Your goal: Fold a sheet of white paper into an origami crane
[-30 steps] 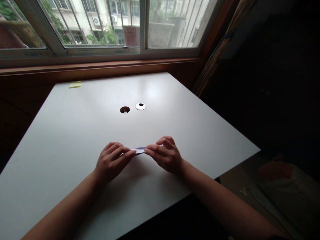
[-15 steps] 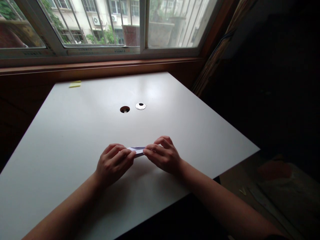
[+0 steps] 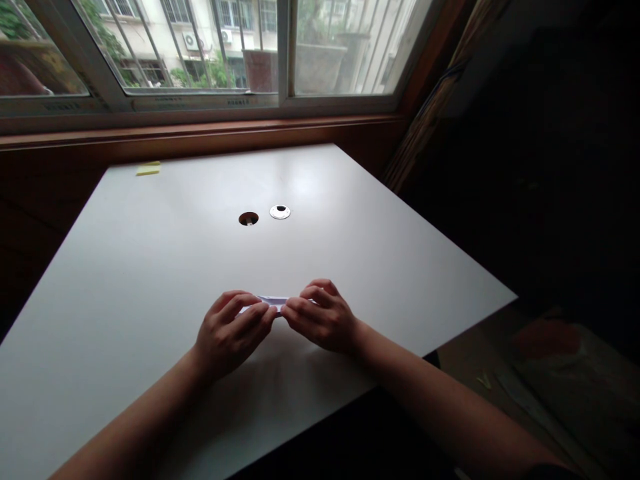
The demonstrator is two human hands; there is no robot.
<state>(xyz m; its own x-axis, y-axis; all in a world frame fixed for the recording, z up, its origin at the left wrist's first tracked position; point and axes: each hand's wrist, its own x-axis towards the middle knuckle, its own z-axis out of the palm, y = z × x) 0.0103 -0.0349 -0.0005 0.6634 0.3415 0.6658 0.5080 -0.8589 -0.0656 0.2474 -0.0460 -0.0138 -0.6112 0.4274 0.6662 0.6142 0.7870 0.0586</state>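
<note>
A folded piece of pale, lilac-white paper is held between my two hands, just above the white table. My left hand pinches its left part, with thumb and fingers closed on it. On the other side, my right hand grips the right part with bent fingers. The thumbs almost meet at the paper's near edge. Most of the paper is hidden by the fingers, so its full shape does not show.
Beyond the hands, the tabletop has a round cable hole with a round grommet cover beside it. Yellow sticky notes lie at the far left edge. A barred window stands behind the table.
My hands have come slightly closer together on the folded paper, the right one moving a little left and down. Less of the paper's near face shows between the fingers.
</note>
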